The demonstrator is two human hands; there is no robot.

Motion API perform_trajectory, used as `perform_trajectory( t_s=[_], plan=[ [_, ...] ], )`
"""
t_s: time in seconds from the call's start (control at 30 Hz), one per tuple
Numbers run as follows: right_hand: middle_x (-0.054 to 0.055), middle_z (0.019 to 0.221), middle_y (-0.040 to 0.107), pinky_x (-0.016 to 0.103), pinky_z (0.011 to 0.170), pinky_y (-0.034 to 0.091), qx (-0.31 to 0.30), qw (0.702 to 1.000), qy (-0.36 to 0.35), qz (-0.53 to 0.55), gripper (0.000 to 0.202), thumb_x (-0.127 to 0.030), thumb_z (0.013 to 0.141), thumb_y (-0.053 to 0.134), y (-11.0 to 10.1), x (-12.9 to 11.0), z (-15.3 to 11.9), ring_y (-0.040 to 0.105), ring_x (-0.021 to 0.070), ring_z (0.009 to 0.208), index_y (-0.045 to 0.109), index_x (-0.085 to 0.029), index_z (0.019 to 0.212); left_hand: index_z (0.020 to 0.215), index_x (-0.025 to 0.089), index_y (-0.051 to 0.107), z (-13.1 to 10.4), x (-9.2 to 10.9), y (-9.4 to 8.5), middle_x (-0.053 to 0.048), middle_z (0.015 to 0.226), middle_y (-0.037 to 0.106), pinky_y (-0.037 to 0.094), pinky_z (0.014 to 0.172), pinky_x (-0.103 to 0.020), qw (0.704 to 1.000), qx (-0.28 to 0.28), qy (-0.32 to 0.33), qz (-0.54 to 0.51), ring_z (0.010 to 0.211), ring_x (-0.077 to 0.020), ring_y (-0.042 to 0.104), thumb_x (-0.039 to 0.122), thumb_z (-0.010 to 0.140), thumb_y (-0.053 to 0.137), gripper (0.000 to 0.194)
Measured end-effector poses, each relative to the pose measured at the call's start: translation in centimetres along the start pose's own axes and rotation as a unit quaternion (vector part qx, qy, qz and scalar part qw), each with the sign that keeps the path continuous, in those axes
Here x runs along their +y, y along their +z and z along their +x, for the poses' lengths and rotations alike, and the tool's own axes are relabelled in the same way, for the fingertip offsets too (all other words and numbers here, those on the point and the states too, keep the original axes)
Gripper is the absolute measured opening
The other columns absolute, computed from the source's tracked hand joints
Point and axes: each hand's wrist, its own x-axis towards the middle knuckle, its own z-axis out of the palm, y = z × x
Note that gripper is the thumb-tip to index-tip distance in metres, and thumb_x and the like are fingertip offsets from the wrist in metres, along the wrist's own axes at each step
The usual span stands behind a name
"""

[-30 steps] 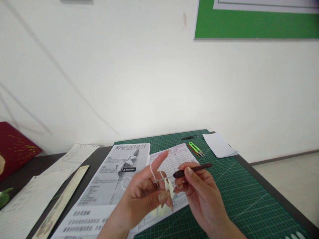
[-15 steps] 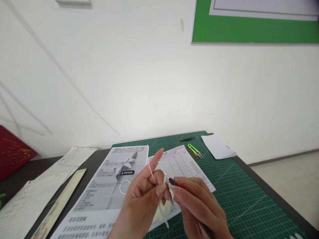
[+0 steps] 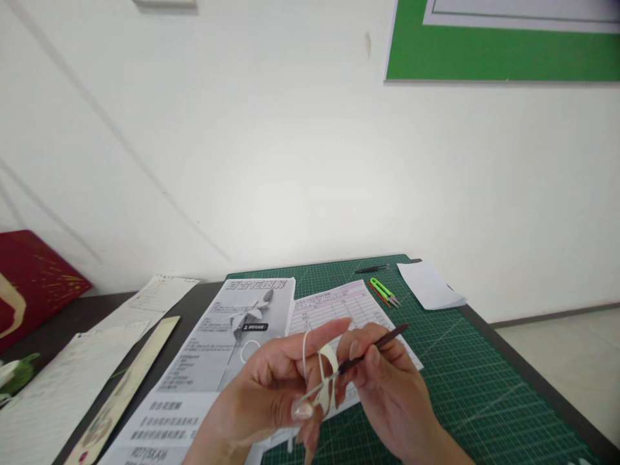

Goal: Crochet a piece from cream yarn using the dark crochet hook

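Note:
My left hand (image 3: 271, 381) pinches a small off-white crochet piece (image 3: 328, 355) between thumb and fingers, its index finger stretched to the right. A strand of white yarn (image 3: 305, 354) loops over that index finger. My right hand (image 3: 392, 381) grips a crochet hook (image 3: 391, 335) by its dark brown handle, which points up to the right. The hook's thin shaft reaches left to the piece and my left thumb. Fingers hide part of the piece, so its stitches are not clear. Both hands are above a printed form (image 3: 334, 302) and a green cutting mat (image 3: 465, 374).
An instruction sheet with a flower picture (image 3: 194, 361) lies left of the form. Green thread snips (image 3: 382, 290), black tweezers (image 3: 372, 268) and white paper (image 3: 426, 284) lie behind. Further left are a ruler-like strip (image 3: 128, 381), handwritten sheets (image 3: 106, 355), and a red object (image 3: 39, 284).
My right hand has turned, and the hook's handle now points up right instead of down toward me. My left index finger has lowered from upright to nearly level. The view has shifted slightly left.

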Motion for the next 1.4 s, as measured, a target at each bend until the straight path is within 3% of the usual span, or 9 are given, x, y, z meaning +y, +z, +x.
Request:
perform_trajectory(
  t_s=[0.13, 0.23, 0.5, 0.7, 0.9, 1.23, 1.4],
  plan=[
    [-0.002, 0.066, 0.067, 0.025, 0.048, 0.053, -0.019, 0.999, 0.041, 0.012, 0.015, -0.036, 0.081, 0.070, -0.2, 0.0, -0.2, 0.058, 0.0094, 0.042, 0.071, -0.021, 0.077, 0.131, 0.024, 0.058, -0.5, 0.1, -0.3, 0.003, 0.059, 0.044, 0.045, 0.050, -0.026, 0.998, -0.040, -0.015, 0.039, 0.049, -0.0120, 0.051, 0.031, 0.075, 0.072, 0.058],
    [-0.002, 0.066, 0.065, 0.024, 0.050, 0.052, -0.019, 0.999, 0.037, 0.005, 0.016, -0.036, 0.081, 0.071, -0.2, -0.1, -0.3, 0.061, 0.0102, 0.046, 0.071, -0.020, 0.076, 0.130, 0.027, 0.058, -0.5, 0.4, -0.4, 0.004, 0.058, 0.040, 0.038, 0.041, -0.019, 0.996, -0.071, -0.026, 0.040, 0.046, -0.0093, 0.045, 0.030, 0.075, 0.072, 0.057],
    [0.001, 0.063, 0.062, 0.025, 0.052, 0.049, -0.029, 0.998, -0.006, -0.053, 0.016, -0.035, 0.081, 0.069, -0.1, -1.4, -0.3, 0.058, 0.0140, 0.056, 0.072, -0.021, 0.074, 0.132, 0.026, 0.056, -0.6, 0.9, -0.9, 0.002, 0.058, 0.044, 0.032, 0.039, -0.017, 0.993, -0.097, -0.051, 0.047, 0.057, -0.0144, 0.059, 0.032, 0.077, 0.071, 0.058],
    [0.001, 0.065, 0.062, 0.026, 0.055, 0.047, -0.047, 0.996, -0.024, -0.067, 0.014, -0.032, 0.083, 0.067, -0.1, -1.7, -0.4, 0.058, 0.0134, 0.056, 0.073, -0.021, 0.077, 0.132, 0.025, 0.057, -0.6, 1.0, -0.9, 0.003, 0.059, 0.043, 0.038, 0.041, -0.017, 0.992, -0.095, -0.070, 0.045, 0.058, -0.0144, 0.059, 0.033, 0.077, 0.071, 0.057],
    [0.001, 0.067, 0.063, 0.024, 0.056, 0.048, -0.053, 0.997, -0.023, -0.050, 0.014, -0.031, 0.085, 0.066, -0.2, -1.4, -0.4, 0.059, 0.0119, 0.058, 0.073, -0.020, 0.079, 0.133, 0.025, 0.055, -0.3, 0.5, -1.0, 0.004, 0.059, 0.041, 0.038, 0.040, -0.011, 0.988, -0.148, -0.044, -0.007, 0.057, -0.0104, 0.057, 0.021, 0.077, 0.071, 0.058],
    [0.000, 0.067, 0.063, 0.023, 0.059, 0.049, -0.070, 0.994, -0.049, -0.073, 0.013, -0.029, 0.086, 0.064, -0.2, -1.6, -0.6, 0.060, 0.0114, 0.062, 0.073, -0.020, 0.083, 0.133, 0.023, 0.055, -0.6, 0.6, -1.3, 0.004, 0.063, 0.045, 0.043, 0.043, -0.012, 0.990, -0.124, -0.061, -0.004, 0.049, -0.0052, 0.050, 0.022, 0.078, 0.071, 0.057],
    [0.002, 0.066, 0.061, 0.027, 0.055, 0.049, -0.080, 0.988, -0.060, -0.115, 0.013, -0.031, 0.086, 0.064, -0.5, -1.9, -0.7, 0.059, 0.0152, 0.061, 0.073, -0.022, 0.083, 0.132, 0.025, 0.056, -0.6, 0.8, -1.4, 0.005, 0.061, 0.044, 0.042, 0.044, -0.012, 0.987, -0.146, -0.068, 0.010, 0.048, -0.0054, 0.049, 0.022, 0.078, 0.071, 0.056]
  ],
)
